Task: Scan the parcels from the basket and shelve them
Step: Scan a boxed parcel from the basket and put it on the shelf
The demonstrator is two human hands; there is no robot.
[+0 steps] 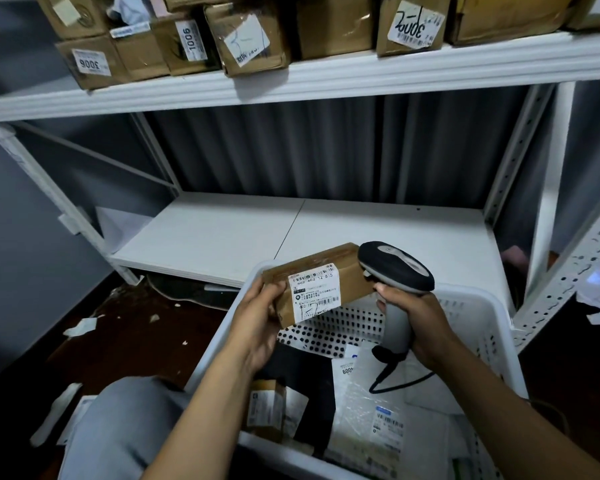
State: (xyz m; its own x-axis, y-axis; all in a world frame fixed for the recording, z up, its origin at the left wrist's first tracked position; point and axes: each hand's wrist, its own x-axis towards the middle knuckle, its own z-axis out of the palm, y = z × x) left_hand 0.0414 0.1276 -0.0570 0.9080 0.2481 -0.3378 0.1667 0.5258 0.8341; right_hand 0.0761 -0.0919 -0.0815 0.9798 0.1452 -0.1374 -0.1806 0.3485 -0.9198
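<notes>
My left hand (257, 323) grips a small brown cardboard parcel (340, 271) by its left end, with the white barcode label turned up toward me. My right hand (418, 323) holds the grey handle of a barcode scanner (395, 266), whose black head sits right against the parcel's right end. Both are held above the white perforated basket (471, 299). Inside the basket lie a small brown box (267, 407), a black parcel (309, 379) and clear plastic mailers (371, 410) with labels.
A white lower shelf (222, 233) stands bare behind the basket. The upper shelf (326, 81) carries several labelled brown boxes. A white perforated upright (568, 282) stands at the right. Paper scraps litter the dark floor at the left; my knee (125, 431) is beside the basket.
</notes>
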